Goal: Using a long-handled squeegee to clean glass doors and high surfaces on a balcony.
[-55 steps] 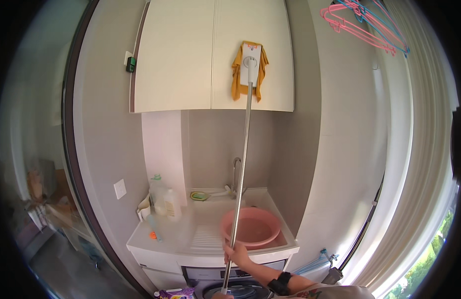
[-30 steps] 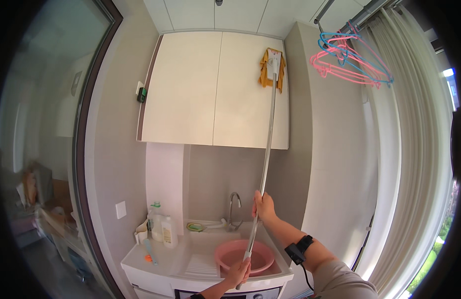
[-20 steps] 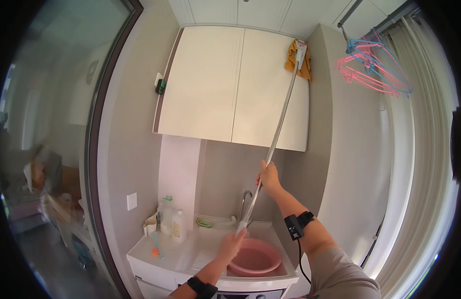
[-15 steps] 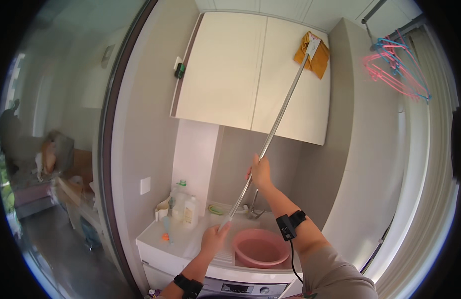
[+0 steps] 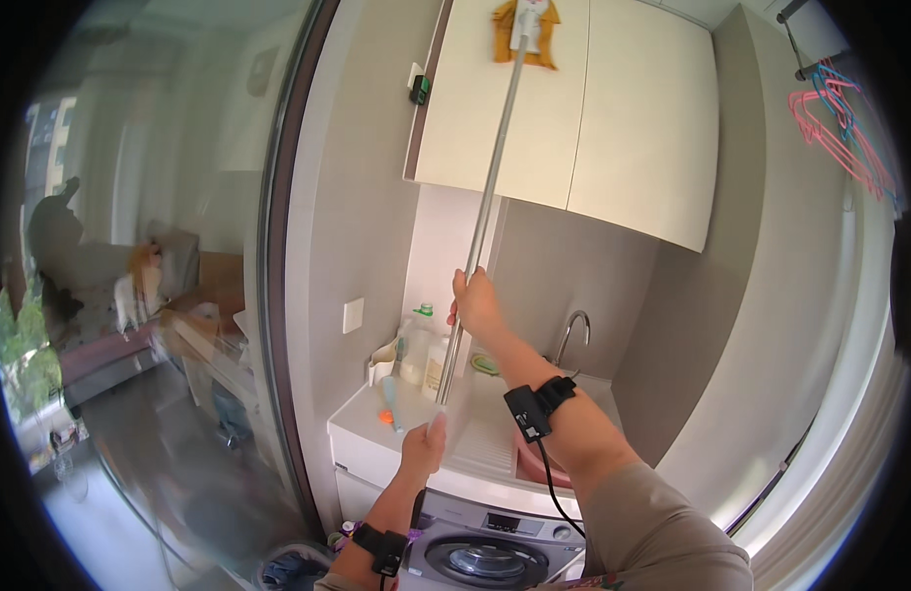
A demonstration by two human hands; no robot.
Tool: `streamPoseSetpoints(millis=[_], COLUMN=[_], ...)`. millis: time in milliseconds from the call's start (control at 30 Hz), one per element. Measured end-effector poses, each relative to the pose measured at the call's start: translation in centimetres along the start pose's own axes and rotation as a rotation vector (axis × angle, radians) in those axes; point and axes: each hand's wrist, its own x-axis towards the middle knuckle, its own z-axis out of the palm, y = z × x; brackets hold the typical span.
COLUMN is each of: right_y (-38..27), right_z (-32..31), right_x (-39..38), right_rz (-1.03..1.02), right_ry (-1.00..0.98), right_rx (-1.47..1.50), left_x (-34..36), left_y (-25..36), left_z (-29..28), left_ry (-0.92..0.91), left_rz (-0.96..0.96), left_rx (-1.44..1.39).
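A long silver pole of a flat mop (image 5: 492, 177) rises steeply through the middle of the view. My left hand (image 5: 423, 451) is closed round its lower end, above the counter's front edge. Higher up, my right hand (image 5: 478, 305) is wrapped round the shaft. At the top, a mustard-yellow cloth (image 5: 542, 44) hangs round the white mop head and lies against the left door of the white wall cabinet (image 5: 642, 128). The upper edge of the mop head is cut off by the picture's rim.
Below stands a white counter (image 5: 362, 433) with bottles (image 5: 413, 355), a blue-handled brush (image 5: 390, 394) and a faucet (image 5: 576, 330). My right arm partly hides a pink basin (image 5: 527, 461). A washing machine (image 5: 485, 557) is underneath. Glass door (image 5: 179, 345) left; hangers (image 5: 840, 128) upper right.
The mop head and cloth have moved from the cabinet's right door to its left door, and the pole stands more upright. My view has shifted right and down. Both hands keep their hold.
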Motion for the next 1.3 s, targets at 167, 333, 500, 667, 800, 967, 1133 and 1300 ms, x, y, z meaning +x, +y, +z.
streamPoseSetpoints(millis=[167, 333, 500, 667, 800, 967, 1133, 1300], right_y=[3.4, 9.0, 11.3, 7.7, 3.1, 5.2, 11.9, 12.3], right_z=[1.6, 1.2, 1.1, -2.4, -4.8, -2.0, 4.0, 4.6], right_x=[-4.5, -15.3, -23.3, -17.5, -10.1, -10.8, -23.6, -24.1], right_rz=[0.041, 0.110, 0.390, 0.072, 0.018, 0.065, 0.231, 0.287], right_ry=[-0.044, -0.159, -0.278, -0.031, 0.069, 0.092, -0.029, -0.121], right_rx=[-0.032, -0.240, 0.020, -0.195, -0.094, -0.049, 0.119, 0.150], left_x=[-2.6, -10.7, -15.9, -11.6, -6.1, -5.8, -14.6, -15.7], left_y=[-6.2, -13.5, -18.3, -11.0, -3.8, -7.9, -23.4, -20.9], left_z=[-1.5, -3.3, -5.9, -2.2, 1.4, -0.8, -9.1, -9.6], left_ry=[-0.124, -0.373, -0.522, -0.470, -0.310, -0.193, -0.475, -0.279], left_rz=[-0.260, -0.247, -0.585, -0.459, -0.348, -0.287, -0.008, -0.364], left_rx=[-0.065, 0.204, -0.019, 0.221, 0.201, 0.311, 0.702, 0.739])
